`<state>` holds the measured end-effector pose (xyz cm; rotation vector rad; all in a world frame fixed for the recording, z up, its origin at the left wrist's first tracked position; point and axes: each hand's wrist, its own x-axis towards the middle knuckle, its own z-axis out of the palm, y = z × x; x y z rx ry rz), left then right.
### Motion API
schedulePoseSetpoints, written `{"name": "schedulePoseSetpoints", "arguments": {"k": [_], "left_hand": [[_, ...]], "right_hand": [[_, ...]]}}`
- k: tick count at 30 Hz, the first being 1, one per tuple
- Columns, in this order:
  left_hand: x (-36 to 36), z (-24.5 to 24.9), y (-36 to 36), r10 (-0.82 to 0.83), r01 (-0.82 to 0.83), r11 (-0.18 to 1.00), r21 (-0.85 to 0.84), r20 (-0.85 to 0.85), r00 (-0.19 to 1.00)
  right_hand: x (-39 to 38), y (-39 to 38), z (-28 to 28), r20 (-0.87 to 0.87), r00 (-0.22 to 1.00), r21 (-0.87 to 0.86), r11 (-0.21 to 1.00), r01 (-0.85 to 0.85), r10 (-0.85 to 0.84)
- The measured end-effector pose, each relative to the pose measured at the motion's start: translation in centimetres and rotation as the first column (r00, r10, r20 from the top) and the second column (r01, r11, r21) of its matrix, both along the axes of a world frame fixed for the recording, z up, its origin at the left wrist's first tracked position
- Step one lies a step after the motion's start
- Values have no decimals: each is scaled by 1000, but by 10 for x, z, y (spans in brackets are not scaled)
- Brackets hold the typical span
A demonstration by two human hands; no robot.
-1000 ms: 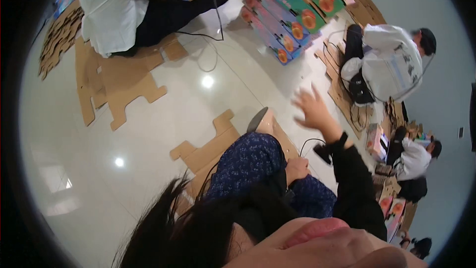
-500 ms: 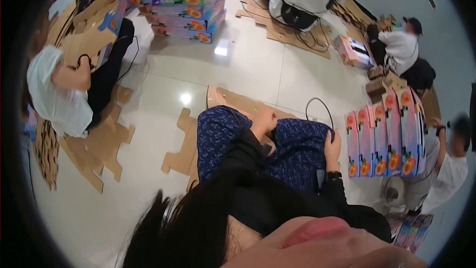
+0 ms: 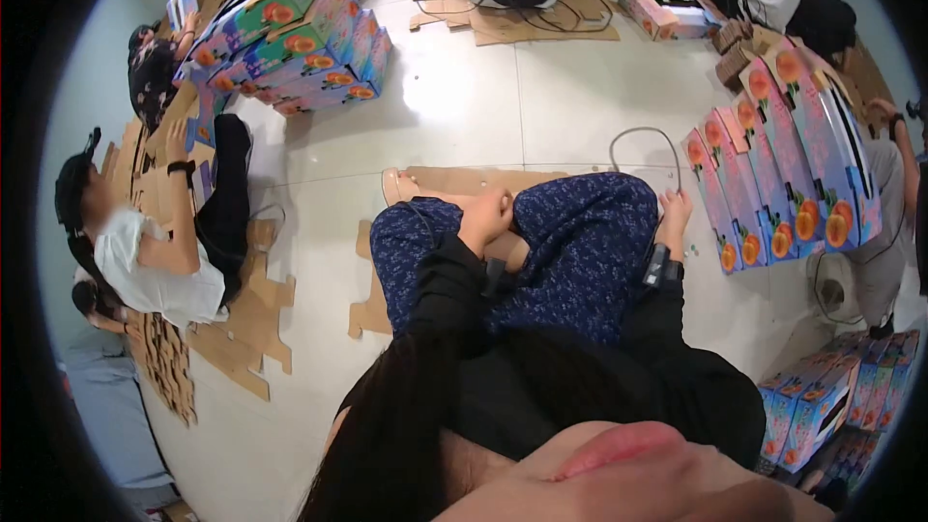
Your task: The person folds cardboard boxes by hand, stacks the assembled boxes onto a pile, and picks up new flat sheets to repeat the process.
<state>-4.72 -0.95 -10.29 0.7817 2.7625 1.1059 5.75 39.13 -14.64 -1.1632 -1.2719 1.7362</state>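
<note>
My left hand (image 3: 488,218) rests over my lap between my bent knees, its fingers curled; whatever they may hold is hidden. Beside my right knee, my right hand (image 3: 675,217) has its fingers drawn together at a thin dark cable (image 3: 646,130), which loops up from them over the floor. A black device (image 3: 663,267) is strapped to my right wrist, and another dark device (image 3: 495,276) sits at my left wrist. My patterned dark blue trousers (image 3: 590,251) cover my folded legs. Under and ahead of them lies flat brown cardboard (image 3: 483,179).
A row of printed fruit boxes (image 3: 773,155) stands to my right, with more boxes (image 3: 807,411) behind it. Stacked boxes (image 3: 309,43) stand ahead left. A seated person (image 3: 159,261) handles cardboard on the left. Others sit along the far side and right, near a single box (image 3: 667,14).
My view has swung, shifting the stacked boxes left and the box row nearer. The person on the left now has an arm raised. My hands stay by my lap and right knee.
</note>
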Motion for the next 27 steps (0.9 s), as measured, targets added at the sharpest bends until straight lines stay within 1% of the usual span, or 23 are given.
{"name": "schedulePoseSetpoints", "arguments": {"k": [1, 2, 3, 4, 5, 6, 8, 9, 10, 12, 13, 14, 15, 16, 17, 18, 19, 20, 21, 22, 24, 25, 27], "left_hand": [[0, 3, 1, -13, 13, 1000, -15, -22, 1000], [-1, 4, 2, -17, 17, 1000, -26, -6, 1000], [-1, 5, 2, -19, 19, 999, -37, 9, 1000], [-1, 8, 4, -18, 19, 999, -45, 24, 1000], [-1, 11, 6, -9, 12, 997, -79, 31, 999], [-2, 9, 8, 11, -8, 995, -103, 32, 999], [-7, -3, 12, 49, -44, 987, -155, 33, 998], [-15, -16, 14, 87, -71, 986, -152, 102, 991], [-24, -25, 17, 118, -90, 974, -207, 129, 985], [-41, -41, 22, 189, -123, 939, -320, 186, 964], [-50, -43, 26, 196, -107, 916, -386, 198, 960], [-57, -58, 28, 221, -146, 913, -382, 160, 962], [-64, -60, 34, 240, -140, 901, -411, 202, 950], [-73, -69, 38, 217, -91, 911, -403, 279, 936], [-86, -81, 39, 115, 16, 939, -345, 355, 928], [-91, -79, 46, 44, 65, 966, -251, 405, 913], [-94, -83, 49, -27, 110, 979, -174, 425, 905], [-95, -49, 63, -61, 208, 935, -288, 446, 893], [-100, -52, 67, -110, 248, 908, -337, 379, 919], [-104, -58, 71, -168, 284, 879, -382, 307, 937], [-111, -66, 78, -258, 348, 807, -476, 245, 934], [-117, -72, 82, -304, 368, 771, -520, 209, 930], [-124, -83, 83, -491, 419, 776, -471, -35, 870]], "right_hand": [[11, -11, 17, 51, 988, -85, 985, 151, -147], [19, -19, 32, 113, 953, -160, 941, 298, -282], [26, -20, 39, 196, 928, -130, 930, 344, -316], [36, -10, 18, 215, 891, 105, 917, 386, -400], [48, 3, -11, 213, 851, 333, 854, 399, -481], [56, 10, -31, 190, 809, 543, 746, 386, -557], [71, 13, -26, 134, 873, 600, 740, 305, -469], [72, 13, -20, 126, 895, 606, 747, 271, -428], [74, 14, -14, 119, 915, 612, 754, 238, -385], [72, 17, -12, 143, 941, 579, 797, 172, -306], [67, 20, -14, 92, 958, 549, 816, 178, -271], [59, 25, -18, 48, 971, 519, 837, 176, -234], [51, 28, -22, 4, 981, 488, 856, 170, -196], [44, 30, -25, -2, 987, 483, 864, 142, -161], [36, 31, -27, -10, 992, 476, 872, 116, -126], [29, 30, -30, -21, 995, 469, 878, 94, -95], [23, 31, -31, 4, 998, 454, 889, 56, -65], [18, 30, -31, 29, 999, 436, 900, 20, -36], [18, 28, -31, 53, 999, 419, 908, -15, -8], [17, 24, -32, 42, 999, 385, 923, -8, -9], [7, 28, -33, 3, 1000, 332, 943, 14, -15], [5, 34, -39, 21, 999, 303, 953, 18, -26], [2, 46, -51, 44, 998, 253, 967, 23, -35]]}}
